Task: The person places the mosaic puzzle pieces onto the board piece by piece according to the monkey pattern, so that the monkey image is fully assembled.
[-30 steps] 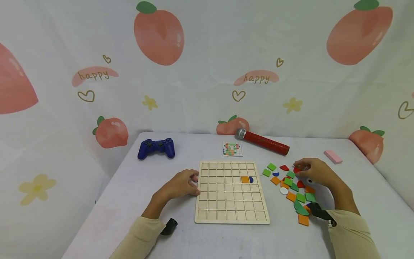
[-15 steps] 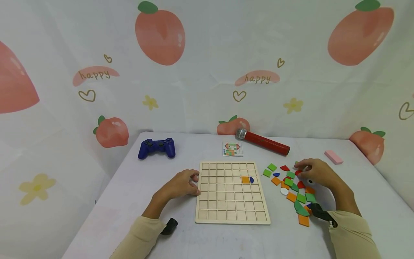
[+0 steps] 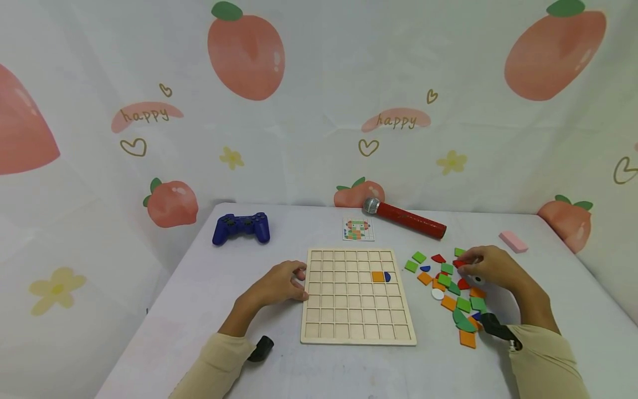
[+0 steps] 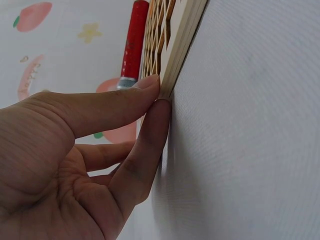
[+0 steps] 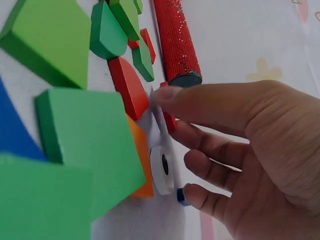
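At the left edge of a pale wooden grid board (image 3: 356, 318), my left hand (image 3: 279, 285) grips the rim between thumb and finger. An orange square tile (image 3: 377, 276) and a blue half-round tile (image 3: 387, 277) sit side by side in the grid's upper right. My right hand (image 3: 490, 266) is over the far right of a loose pile of coloured tiles. In the right wrist view its thumb and index finger pinch a red tile (image 5: 170, 122), partly hidden by the thumb. Near these fingers lie a green square tile (image 3: 459, 252) and a white eye tile (image 5: 161, 170).
Several green, orange, red and blue tiles (image 3: 463, 305) lie between the board and my right forearm. Behind the board are a pattern card (image 3: 358, 229) and a red microphone (image 3: 408, 220). A blue game controller (image 3: 241, 228) is at back left, a pink block (image 3: 513, 241) at back right.
My right hand has shifted slightly right and towards me, with the red tile following its fingertips. A green tile beyond the fingers has come into view. My left hand and the board stay put.
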A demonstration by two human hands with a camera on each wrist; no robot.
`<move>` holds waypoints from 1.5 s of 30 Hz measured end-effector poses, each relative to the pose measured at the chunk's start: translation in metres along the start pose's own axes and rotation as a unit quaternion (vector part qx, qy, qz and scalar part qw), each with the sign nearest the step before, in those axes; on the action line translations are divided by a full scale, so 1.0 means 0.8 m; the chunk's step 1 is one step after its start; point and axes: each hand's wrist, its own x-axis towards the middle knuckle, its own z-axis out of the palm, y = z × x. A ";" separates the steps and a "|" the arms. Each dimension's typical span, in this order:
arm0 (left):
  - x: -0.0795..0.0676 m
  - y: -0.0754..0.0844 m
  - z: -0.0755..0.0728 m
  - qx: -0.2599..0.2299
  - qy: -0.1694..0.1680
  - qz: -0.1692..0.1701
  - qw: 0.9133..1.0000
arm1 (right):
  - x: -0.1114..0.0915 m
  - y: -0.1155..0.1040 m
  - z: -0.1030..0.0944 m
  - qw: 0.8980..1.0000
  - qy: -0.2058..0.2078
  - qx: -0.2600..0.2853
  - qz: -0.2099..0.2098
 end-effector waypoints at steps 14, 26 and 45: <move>0.001 0.002 -0.001 0.001 0.000 0.001 1.000 | 0.004 -0.060 0.022 0.997 0.014 0.030 -0.069; 0.000 0.003 -0.002 0.005 0.003 0.000 1.000 | 0.026 -0.118 0.058 0.990 0.003 0.044 -0.133; 0.000 0.002 0.000 0.001 0.004 -0.003 1.000 | 0.056 -0.167 0.100 0.986 -0.031 0.027 -0.163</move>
